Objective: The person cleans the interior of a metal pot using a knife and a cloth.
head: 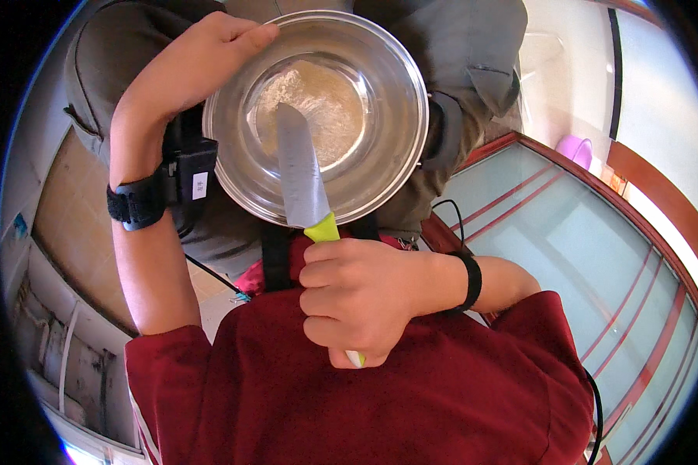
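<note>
A round stainless steel bowl (395,116) rests on my lap with pale flour-like powder (326,116) spread over its bottom. My left hand (221,52) grips the bowl's far left rim, thumb on the rim and the other fingers hidden outside it. My right hand (355,296) is closed around the green and white handle of a kitchen knife (305,174) in front of my chest. The knife's broad blade reaches over the near rim, its tip above or at the powder; whether it touches cannot be told.
My legs in dark trousers (494,40) lie under and beside the bowl. A framed glass door or panel (564,232) with red bars stands on the right. Beyond it is a pink plastic basin (576,151). Dark cables hang near both my arms.
</note>
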### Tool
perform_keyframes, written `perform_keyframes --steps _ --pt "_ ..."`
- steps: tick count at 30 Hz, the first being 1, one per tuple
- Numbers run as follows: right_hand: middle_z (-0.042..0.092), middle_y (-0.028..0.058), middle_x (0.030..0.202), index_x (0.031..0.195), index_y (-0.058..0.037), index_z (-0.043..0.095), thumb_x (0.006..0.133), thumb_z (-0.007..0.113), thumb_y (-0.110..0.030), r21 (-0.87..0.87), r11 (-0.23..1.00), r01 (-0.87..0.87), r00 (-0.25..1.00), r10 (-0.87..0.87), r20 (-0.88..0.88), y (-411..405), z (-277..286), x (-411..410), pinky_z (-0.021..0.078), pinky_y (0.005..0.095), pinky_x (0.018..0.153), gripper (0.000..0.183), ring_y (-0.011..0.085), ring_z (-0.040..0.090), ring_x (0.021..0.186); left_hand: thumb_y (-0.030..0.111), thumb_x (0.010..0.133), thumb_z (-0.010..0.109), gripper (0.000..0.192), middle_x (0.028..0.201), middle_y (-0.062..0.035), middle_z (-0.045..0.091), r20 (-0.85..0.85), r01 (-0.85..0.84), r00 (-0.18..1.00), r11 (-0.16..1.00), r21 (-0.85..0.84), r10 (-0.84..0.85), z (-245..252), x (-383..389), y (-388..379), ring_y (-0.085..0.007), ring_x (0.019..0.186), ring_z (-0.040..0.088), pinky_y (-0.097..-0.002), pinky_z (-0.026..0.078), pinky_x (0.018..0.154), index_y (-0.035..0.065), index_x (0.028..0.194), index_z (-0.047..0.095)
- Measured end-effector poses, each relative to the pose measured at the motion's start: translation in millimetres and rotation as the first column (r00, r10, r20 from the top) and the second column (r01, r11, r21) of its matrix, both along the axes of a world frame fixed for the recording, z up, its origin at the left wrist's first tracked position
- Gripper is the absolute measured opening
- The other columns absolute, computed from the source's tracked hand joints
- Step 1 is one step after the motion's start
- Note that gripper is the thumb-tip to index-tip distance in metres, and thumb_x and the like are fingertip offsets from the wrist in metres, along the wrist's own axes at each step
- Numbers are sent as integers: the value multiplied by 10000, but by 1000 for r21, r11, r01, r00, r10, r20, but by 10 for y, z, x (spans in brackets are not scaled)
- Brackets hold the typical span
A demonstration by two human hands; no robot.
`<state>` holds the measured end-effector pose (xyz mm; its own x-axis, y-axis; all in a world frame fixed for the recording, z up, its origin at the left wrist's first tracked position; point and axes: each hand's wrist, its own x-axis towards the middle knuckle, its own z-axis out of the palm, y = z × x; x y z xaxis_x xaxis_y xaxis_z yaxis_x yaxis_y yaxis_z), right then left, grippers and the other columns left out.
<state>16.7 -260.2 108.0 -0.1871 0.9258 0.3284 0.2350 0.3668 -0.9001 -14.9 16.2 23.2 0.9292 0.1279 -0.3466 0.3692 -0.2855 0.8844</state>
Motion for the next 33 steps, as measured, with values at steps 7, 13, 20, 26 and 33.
perform_keyframes --steps 7,13,20,26,33 --pt "391 42 641 599 -110 416 608 676 -182 6 998 57 998 -57 22 26 50 32 341 380 539 270 250 418 561 373 1119 542 455 864 51 657 -85 28 996 999 27 -26 3 9 40 -36 788 554 -239 507 747 -62 1116 675" --pt "380 40 637 600 -108 414 613 682 -192 42 996 76 996 -78 45 103 -76 95 335 380 534 281 248 413 557 376 1119 539 459 837 52 642 -103 0 995 999 43 5 76 -22 34 -38 779 542 -249 498 729 -62 1107 674" --pt "381 38 627 589 -115 404 579 682 -177 16 999 30 999 -31 23 88 -20 34 344 376 533 284 244 405 549 375 1120 537 460 822 57 625 -60 -11 998 994 110 17 111 -51 9 -30 763 529 -250 493 703 -65 1083 665" --pt "379 45 623 595 -104 432 577 680 -189 -24 999 45 997 -43 68 67 85 29 356 382 533 263 251 414 552 370 1119 539 451 802 66 600 -60 26 998 999 36 -24 -20 33 29 -25 752 509 -250 480 682 -57 1050 665" --pt "394 46 627 595 -103 430 594 673 -182 22 997 76 997 -76 10 130 74 53 341 373 526 256 252 424 556 382 1117 545 453 817 69 596 -83 15 996 999 39 -12 101 -15 18 -25 763 506 -249 482 696 -50 1037 656"
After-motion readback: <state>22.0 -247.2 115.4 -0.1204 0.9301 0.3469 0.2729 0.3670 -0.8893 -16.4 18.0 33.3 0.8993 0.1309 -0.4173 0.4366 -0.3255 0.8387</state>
